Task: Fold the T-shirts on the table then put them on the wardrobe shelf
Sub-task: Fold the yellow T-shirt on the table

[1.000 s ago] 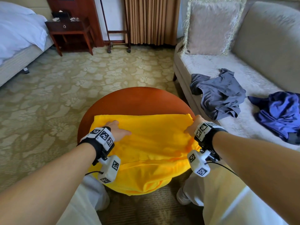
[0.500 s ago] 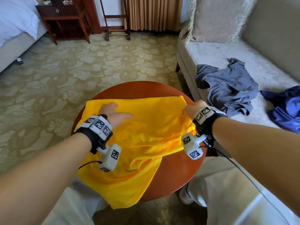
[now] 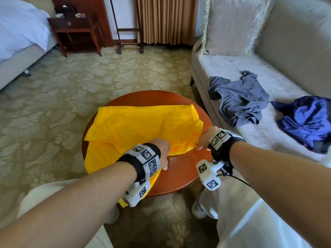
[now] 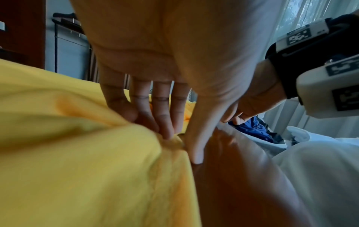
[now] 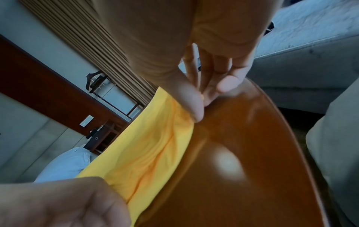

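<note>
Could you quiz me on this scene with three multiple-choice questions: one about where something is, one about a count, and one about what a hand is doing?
1. Where does the yellow T-shirt lie?
A. on the round wooden table
B. on the bed
C. on the carpet

2. How many garments lie on the sofa?
A. none
B. two
C. four

3. What is the right hand doing?
A. resting flat on the sofa
B. hanging free at the person's side
C. pinching the edge of the yellow T-shirt

Answers:
1 A: the shirt is spread over the table, with part draping off the near rim.
2 B: a grey garment and a blue garment lie on the seat.
3 C: the right wrist view shows thumb and fingers closed on the fabric edge.
</note>
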Available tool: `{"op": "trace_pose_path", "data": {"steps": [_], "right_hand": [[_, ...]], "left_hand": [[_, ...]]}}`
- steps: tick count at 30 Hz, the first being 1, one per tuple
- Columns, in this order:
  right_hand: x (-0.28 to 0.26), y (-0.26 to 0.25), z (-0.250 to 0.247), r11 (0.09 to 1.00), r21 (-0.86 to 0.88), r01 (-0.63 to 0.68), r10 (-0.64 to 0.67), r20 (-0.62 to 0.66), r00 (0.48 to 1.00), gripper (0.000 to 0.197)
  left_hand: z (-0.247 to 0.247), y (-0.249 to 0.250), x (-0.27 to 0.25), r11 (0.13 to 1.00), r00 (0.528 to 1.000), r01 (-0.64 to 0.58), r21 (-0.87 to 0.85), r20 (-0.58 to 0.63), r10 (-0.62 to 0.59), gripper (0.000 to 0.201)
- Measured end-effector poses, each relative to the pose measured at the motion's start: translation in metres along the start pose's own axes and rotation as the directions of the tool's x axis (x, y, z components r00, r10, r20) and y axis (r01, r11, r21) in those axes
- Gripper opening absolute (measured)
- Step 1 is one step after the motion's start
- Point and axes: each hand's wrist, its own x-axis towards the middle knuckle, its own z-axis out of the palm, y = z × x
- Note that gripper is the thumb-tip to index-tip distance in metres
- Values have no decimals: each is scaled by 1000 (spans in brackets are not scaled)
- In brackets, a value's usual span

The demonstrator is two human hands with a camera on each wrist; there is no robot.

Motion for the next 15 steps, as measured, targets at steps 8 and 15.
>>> {"op": "trace_pose_path", "data": {"steps": [8, 15], "right_hand": [[-20, 0, -16, 921, 387, 38, -31, -23, 999, 14], [-39, 0, -17, 833, 548, -76, -9, 151, 989, 18]], "left_hand": [[-13, -17, -15, 968, 987, 7, -252, -156, -48, 17], [-41, -50, -33, 548, 983, -166, -820, -182, 26, 27]]}}
